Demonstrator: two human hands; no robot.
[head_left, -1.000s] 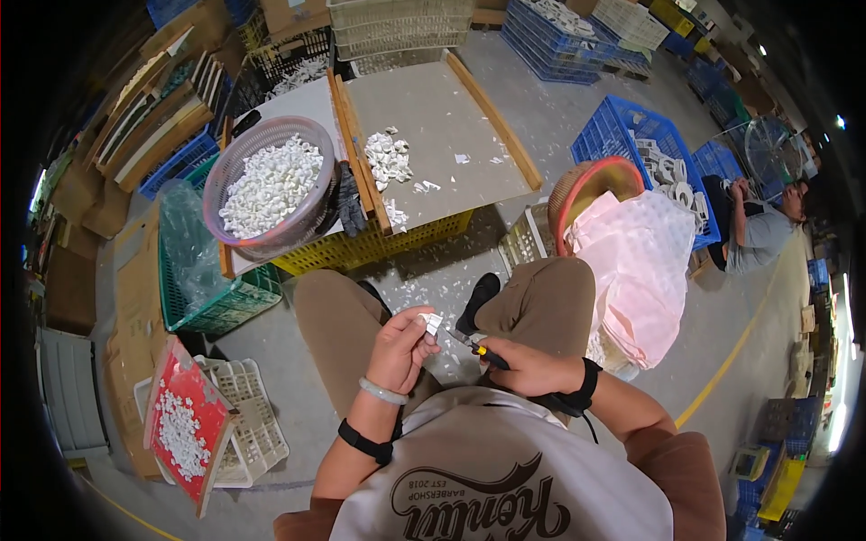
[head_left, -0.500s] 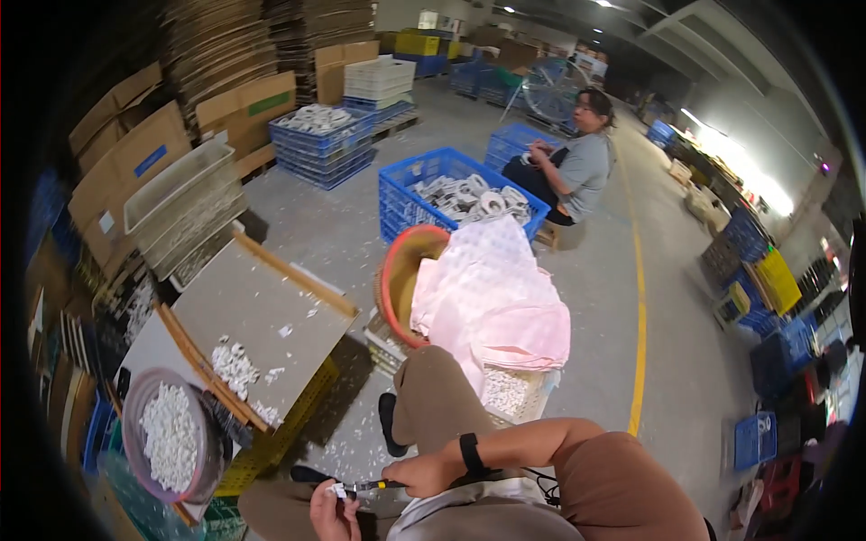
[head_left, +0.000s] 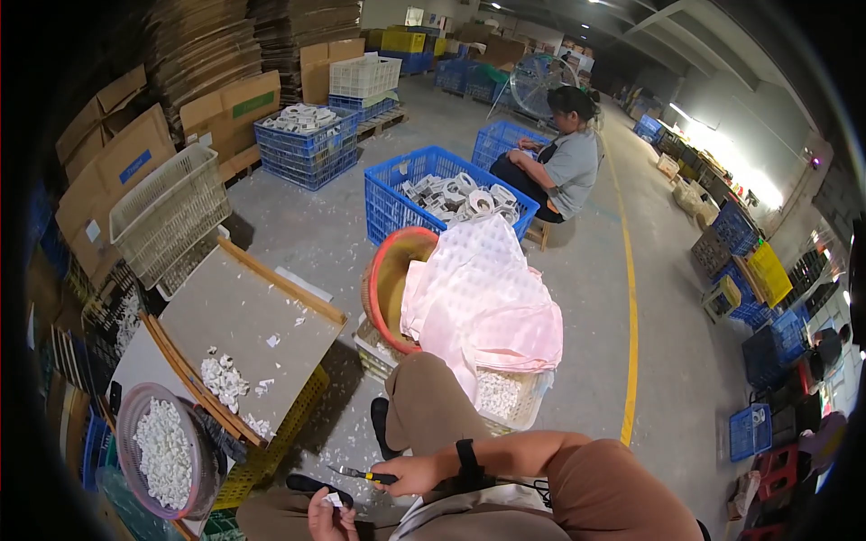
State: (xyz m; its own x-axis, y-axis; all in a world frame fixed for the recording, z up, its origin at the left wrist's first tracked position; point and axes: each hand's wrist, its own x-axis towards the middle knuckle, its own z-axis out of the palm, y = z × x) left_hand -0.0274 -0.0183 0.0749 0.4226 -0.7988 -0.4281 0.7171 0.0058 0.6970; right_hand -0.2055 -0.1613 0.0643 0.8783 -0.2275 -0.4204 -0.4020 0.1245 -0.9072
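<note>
My right hand is closed round the black and yellow handle of a small knife, its slim pointed blade directed left. Between the fingertips of my left hand, low in the view, is a small white piece; its exact kind is too small to tell. Blade and piece are apart. To the left, similar white pieces lie in a heap on a grey board with wooden strips. A round pinkish basin beside it is filled with more white pieces.
Ahead stand a red-orange tub, a pink cloth over a white crate of small pieces, and a blue crate of white and grey rings. A seated person works beyond. Stacked cardboard rises at far left.
The knife has moved back from the white piece, so its blade now shows. The seated person has turned their head downward. My view has shifted slightly.
</note>
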